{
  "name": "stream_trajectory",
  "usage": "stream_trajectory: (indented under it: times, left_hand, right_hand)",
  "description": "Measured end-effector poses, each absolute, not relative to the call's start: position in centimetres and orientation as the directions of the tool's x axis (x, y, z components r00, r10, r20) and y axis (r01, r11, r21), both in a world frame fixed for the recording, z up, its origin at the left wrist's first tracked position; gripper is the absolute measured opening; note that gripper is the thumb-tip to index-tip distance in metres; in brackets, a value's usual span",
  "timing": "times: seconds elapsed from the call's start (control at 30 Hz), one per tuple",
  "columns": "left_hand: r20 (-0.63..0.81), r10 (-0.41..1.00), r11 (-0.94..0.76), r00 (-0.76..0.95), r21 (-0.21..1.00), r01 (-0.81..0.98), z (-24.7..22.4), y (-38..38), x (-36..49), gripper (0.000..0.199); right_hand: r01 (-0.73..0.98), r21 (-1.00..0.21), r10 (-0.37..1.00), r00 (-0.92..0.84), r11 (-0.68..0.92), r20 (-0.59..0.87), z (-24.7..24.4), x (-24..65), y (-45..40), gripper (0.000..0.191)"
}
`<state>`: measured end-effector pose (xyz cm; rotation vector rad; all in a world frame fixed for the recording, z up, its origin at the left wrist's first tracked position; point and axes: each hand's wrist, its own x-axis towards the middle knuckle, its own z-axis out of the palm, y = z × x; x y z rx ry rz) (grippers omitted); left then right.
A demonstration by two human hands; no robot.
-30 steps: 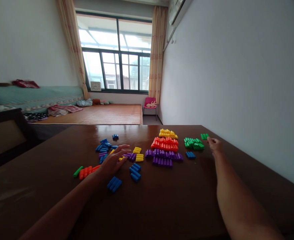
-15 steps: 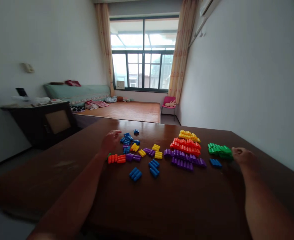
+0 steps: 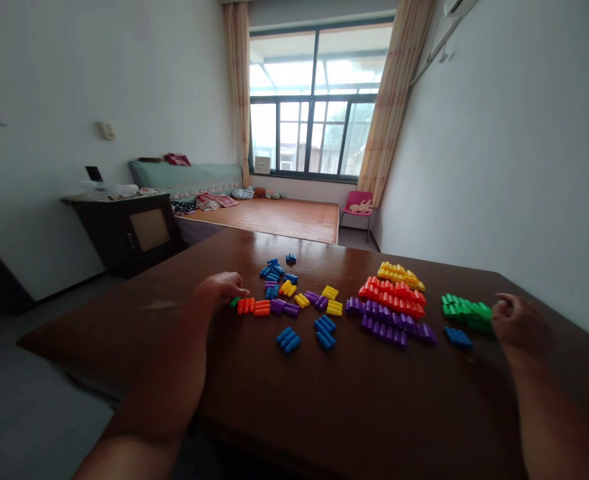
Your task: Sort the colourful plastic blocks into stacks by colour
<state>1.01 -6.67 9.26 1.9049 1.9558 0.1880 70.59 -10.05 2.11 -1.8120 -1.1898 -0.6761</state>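
My left hand hovers over the left end of the scattered plastic blocks, fingers loosely bent and apart, nothing seen in them. Just under its fingertips lies a small green block, beside orange ribbed blocks. At the right, my right hand has its fingers curled against the end of the green block stack; what they hold, if anything, is hidden. A blue block lies in front of that stack. Rows of yellow, orange and purple blocks fill the middle right.
Loose blue blocks, purple blocks and yellow blocks are scattered over the brown table. Nearer me lie more blue blocks. Beyond the table are a bed, a cabinet and a pink chair.
The view has turned left, shifting everything rightward. My left hand has come from beside the blue blocks toward the green block, fingers now pointing lower. My right hand stays at the green stack.
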Motion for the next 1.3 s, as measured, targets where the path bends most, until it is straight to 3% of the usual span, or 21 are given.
stream_trajectory:
  times: [0.07,0.13,0.2,0.27,0.37,0.43,0.5,0.6,0.73,0.83,0.93,1.1,1.3]
  left_hand:
    - [-0.340,0.940,0.114,0.021,0.374,0.920,9.1,-6.9,0.9,0.029]
    - [-0.349,0.937,0.112,0.032,0.384,0.916,8.9,-6.7,1.0,0.030]
    - [-0.233,0.972,0.059,0.032,0.372,0.926,8.9,-6.3,1.3,0.026]
    - [-0.030,0.998,-0.043,0.061,0.399,0.916,9.2,-6.1,2.3,0.022]
    - [0.230,0.953,-0.301,0.196,0.651,0.697,9.7,-6.5,5.9,0.032]
    - [0.277,0.919,-0.374,0.280,0.835,0.403,9.5,-7.4,9.8,0.042]
    - [0.282,0.881,-0.381,0.381,0.900,0.214,8.8,-8.5,14.0,0.043]
    - [0.299,0.820,-0.392,0.487,0.915,0.099,7.4,-10.2,18.8,0.036]
    - [0.322,0.816,-0.402,0.481,0.913,0.069,6.2,-11.1,21.3,0.029]
    - [0.307,0.822,-0.406,0.480,0.906,0.116,6.2,-11.1,21.1,0.035]
    - [0.324,0.833,-0.432,0.449,0.887,0.162,6.4,-10.5,19.9,0.042]
    - [0.375,0.859,-0.451,0.348,0.877,0.167,6.8,-9.0,17.1,0.041]
    - [0.348,0.889,-0.412,0.297,0.891,0.189,6.8,-8.2,15.8,0.045]
  right_hand:
    - [0.920,-0.347,0.463,0.390,-0.179,0.796,2.4,70.0,-10.1,0.042]
    - [0.923,-0.347,0.462,0.385,-0.168,0.799,2.9,69.2,-10.2,0.041]
    - [0.930,-0.341,0.450,0.366,-0.138,0.815,3.7,67.9,-10.1,0.040]
    - [0.940,-0.331,0.430,0.331,-0.079,0.840,4.9,65.8,-9.8,0.040]
    - [0.928,-0.356,0.490,0.259,0.114,0.832,7.0,60.2,-9.7,0.040]
    - [0.842,-0.451,0.641,0.176,0.295,0.747,8.1,54.9,-10.3,0.038]
    - [0.684,-0.567,0.790,-0.023,0.459,0.613,8.4,49.5,-11.5,0.035]
    - [0.495,-0.639,0.808,-0.360,0.589,0.466,7.6,43.3,-13.5,0.034]
    - [0.395,-0.688,0.790,-0.377,0.609,0.483,6.0,40.2,-14.3,0.028]
    - [0.431,-0.688,0.811,-0.312,0.585,0.494,6.2,41.8,-12.8,0.025]
    - [0.565,-0.672,0.835,-0.059,0.480,0.547,7.0,47.5,-10.2,0.028]
    - [0.781,-0.623,0.673,0.439,0.042,0.595,5.8,62.4,-8.0,0.031]
    - [0.772,-0.560,0.615,0.606,-0.301,0.504,3.4,69.4,-8.5,0.028]
